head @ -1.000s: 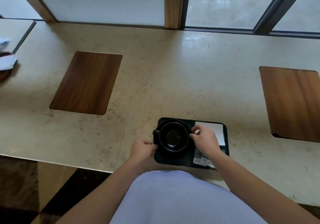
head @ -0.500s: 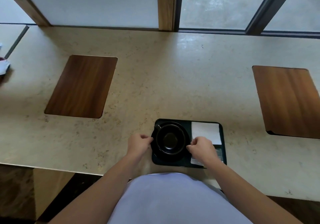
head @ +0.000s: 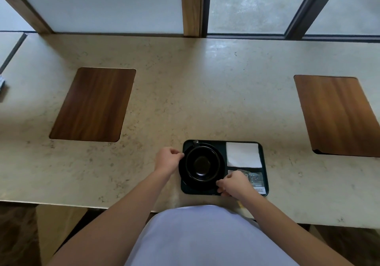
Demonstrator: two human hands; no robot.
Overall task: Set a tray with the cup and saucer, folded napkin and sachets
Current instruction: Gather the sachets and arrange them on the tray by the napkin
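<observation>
Counter of pale stone carries the dark tray near its front edge, with a wooden inlay well off to the tray's left and another well off to its right. Left hand sits at the tray's left edge, fingers curled and pinching the rim of the black saucer — the black cup stands on that saucer, filling the tray's left half, handle pointing away. Right hand grips the saucer's near-right rim with bent fingers, partly covering the sachets in the tray's near-right corner — the folded white napkin lies flat in the far-right corner.
</observation>
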